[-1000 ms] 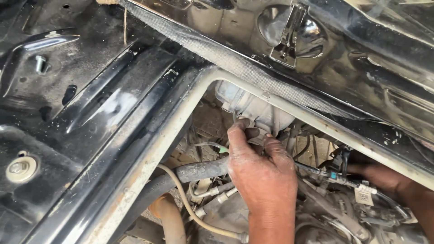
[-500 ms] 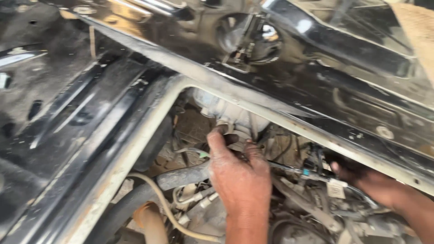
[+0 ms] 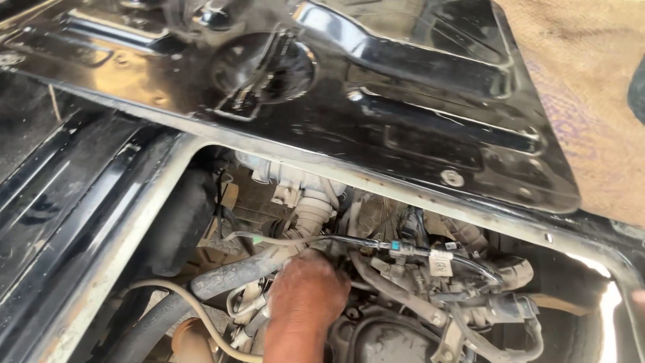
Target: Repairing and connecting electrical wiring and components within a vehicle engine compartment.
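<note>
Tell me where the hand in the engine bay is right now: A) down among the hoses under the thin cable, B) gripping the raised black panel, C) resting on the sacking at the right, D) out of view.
A: the hand reaches down among the hoses, just below the thin cable, knuckles up.

One hand [image 3: 308, 290] reaches among hoses and wiring beneath the raised black panel [image 3: 349, 101], touching a grey hose [image 3: 242, 274].
</note>
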